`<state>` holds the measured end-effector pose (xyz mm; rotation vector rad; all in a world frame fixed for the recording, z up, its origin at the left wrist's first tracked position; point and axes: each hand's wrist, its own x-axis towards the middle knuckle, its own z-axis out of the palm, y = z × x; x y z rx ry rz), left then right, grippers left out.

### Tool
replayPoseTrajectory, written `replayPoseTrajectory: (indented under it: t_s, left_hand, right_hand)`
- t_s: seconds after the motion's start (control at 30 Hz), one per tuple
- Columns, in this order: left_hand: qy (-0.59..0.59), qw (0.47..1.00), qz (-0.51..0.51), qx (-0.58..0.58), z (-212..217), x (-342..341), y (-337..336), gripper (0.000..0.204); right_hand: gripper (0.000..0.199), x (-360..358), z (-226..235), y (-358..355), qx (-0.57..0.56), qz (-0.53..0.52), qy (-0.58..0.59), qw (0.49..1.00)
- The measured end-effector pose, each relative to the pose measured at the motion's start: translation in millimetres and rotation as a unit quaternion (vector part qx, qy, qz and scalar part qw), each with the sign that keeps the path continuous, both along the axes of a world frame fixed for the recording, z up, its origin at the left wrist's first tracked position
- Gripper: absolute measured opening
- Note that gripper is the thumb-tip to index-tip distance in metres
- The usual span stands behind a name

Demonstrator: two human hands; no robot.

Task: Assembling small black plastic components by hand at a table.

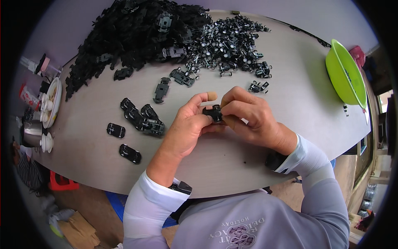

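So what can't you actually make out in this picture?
- Small black toy car: mostly covered by the fingers of the left hand and right hand, head view.
- Green bowl: tilted edge-on, contents hidden.
- Black parts pile: single pieces too small and tangled to tell apart.

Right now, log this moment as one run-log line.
left hand: gripping small black plastic toy car | right hand: pinching same car | finished cars: left | green plastic bowl: right
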<state>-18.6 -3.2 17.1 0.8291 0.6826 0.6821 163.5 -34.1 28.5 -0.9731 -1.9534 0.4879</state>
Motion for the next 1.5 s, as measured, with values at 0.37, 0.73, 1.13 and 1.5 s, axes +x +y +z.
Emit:
replayPoseTrajectory:
  t_s: [0.37,0.73,1.13,1.5]
  left_hand:
    - [-0.134,0.987,-0.021,-0.089,-20,-10,6,0.019]
    - [-0.015,1.000,0.005,-0.014,-5,-8,0,0.023]
    - [0.234,0.936,0.156,0.213,10,-41,10,0.024]
    - [0.583,0.628,0.230,0.462,18,-63,44,0.046]
  right_hand:
    - [0.013,-2,-4,1,0.050,-0.016,-0.035,0.998]
    - [0.019,-10,0,-1,0.017,0.032,-0.043,0.998]
    - [0.016,2,-16,24,0.002,-0.033,-0.001,0.999]
    - [0.006,22,-41,69,0.063,-0.115,-0.209,0.969]
